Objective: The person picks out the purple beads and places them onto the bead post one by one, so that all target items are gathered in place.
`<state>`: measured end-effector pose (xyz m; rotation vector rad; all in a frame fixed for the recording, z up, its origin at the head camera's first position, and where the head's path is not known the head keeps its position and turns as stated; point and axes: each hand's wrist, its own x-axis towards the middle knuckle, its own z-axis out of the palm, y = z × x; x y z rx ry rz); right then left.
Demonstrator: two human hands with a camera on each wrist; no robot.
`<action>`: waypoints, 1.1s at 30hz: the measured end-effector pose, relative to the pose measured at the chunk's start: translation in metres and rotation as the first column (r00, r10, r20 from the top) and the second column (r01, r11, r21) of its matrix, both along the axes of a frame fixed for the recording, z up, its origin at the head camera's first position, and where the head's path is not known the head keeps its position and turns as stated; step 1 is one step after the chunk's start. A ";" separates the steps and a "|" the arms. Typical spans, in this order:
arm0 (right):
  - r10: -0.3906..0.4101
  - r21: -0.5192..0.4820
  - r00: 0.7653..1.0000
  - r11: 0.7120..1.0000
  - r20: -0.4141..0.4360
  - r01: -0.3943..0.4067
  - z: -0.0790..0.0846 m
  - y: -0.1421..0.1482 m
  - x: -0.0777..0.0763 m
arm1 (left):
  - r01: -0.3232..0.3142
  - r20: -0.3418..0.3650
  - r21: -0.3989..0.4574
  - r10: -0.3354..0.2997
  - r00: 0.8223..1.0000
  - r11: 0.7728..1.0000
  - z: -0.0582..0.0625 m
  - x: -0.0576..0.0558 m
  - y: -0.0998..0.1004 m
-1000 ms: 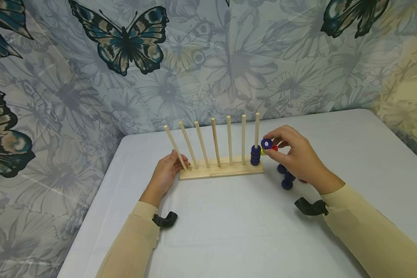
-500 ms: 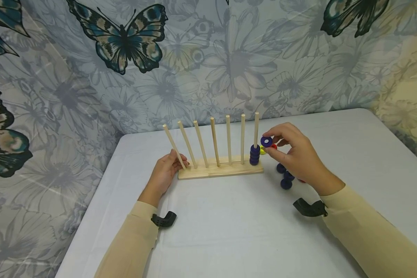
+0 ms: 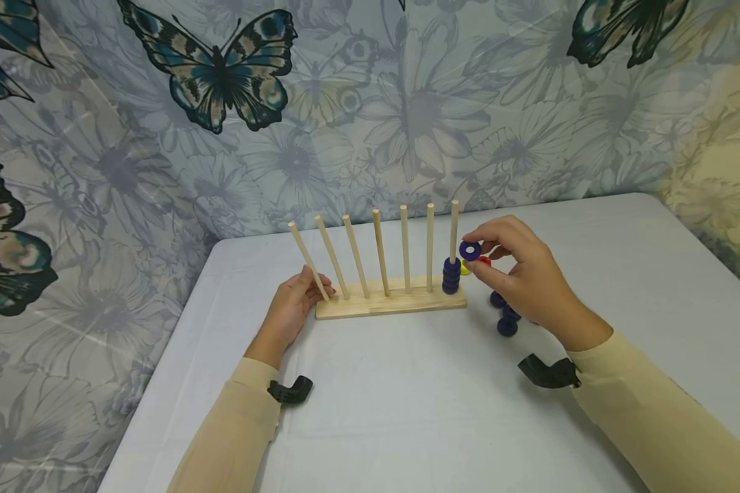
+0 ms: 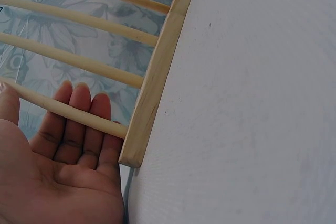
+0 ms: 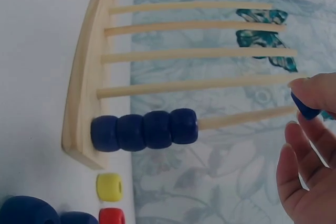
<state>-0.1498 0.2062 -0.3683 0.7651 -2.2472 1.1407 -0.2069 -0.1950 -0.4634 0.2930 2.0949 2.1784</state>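
A wooden peg rack (image 3: 395, 306) stands on the table with several upright pegs in a row. At its left end my left hand (image 3: 286, 308) holds the outermost peg (image 4: 68, 111), fingers behind it and thumb in front. My right hand (image 3: 533, 284) pinches a dark blue bead (image 5: 304, 107) between thumb and fingertips, its hole showing in the head view. That bead is beside the rightmost peg (image 3: 454, 229), close to its upper part in the right wrist view. Several dark blue beads (image 3: 451, 275) are stacked low on this peg; the other pegs are bare.
Loose dark blue beads (image 3: 508, 326) lie on the white-covered table (image 3: 376, 411) below my right hand. A yellow bead (image 5: 109, 187) and a red bead (image 5: 111, 216) lie beside the rack's right end. A butterfly-patterned cloth (image 3: 345, 123) hangs behind.
My right hand has shifted slightly left with the blue bead, closer to the rightmost peg. The left hand stays on the rack.
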 end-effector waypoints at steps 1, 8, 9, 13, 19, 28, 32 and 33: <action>0.001 -0.001 1.000 1.000 -0.004 -0.001 0.001 0.000 0.000 | -0.001 0.001 0.000 0.001 1.000 1.000 0.000 0.000 0.000; 0.018 -0.023 1.000 1.000 -0.017 -0.018 0.007 -0.003 0.002 | -0.006 -0.012 -0.017 0.006 1.000 1.000 0.002 0.000 0.000; 0.021 -0.026 1.000 0.999 -0.018 -0.021 0.008 -0.004 0.002 | -0.004 -0.011 -0.014 0.004 1.000 1.000 0.002 0.000 0.000; 0.034 -0.038 0.999 0.999 -0.033 -0.035 0.012 -0.004 0.002 | -0.003 -0.004 0.004 0.003 1.000 1.000 0.003 -0.001 -0.001; 0.063 -0.043 0.995 0.997 -0.079 -0.066 0.016 -0.005 0.002 | -0.005 -0.003 0.009 0.005 1.000 1.000 0.004 0.001 -0.002; 0.067 -0.066 0.991 0.995 -0.114 -0.075 0.021 -0.004 0.004 | 0.000 -0.003 0.026 0.000 1.000 1.000 0.002 0.001 0.000; 0.063 -0.059 0.991 0.996 -0.118 -0.070 0.024 -0.005 0.001 | -0.004 0.000 0.037 0.004 1.000 0.999 0.001 0.002 0.002; 0.063 -0.058 0.991 0.996 -0.122 -0.071 0.025 -0.006 0.000 | -0.004 0.000 0.035 0.004 1.000 0.999 0.000 0.001 0.002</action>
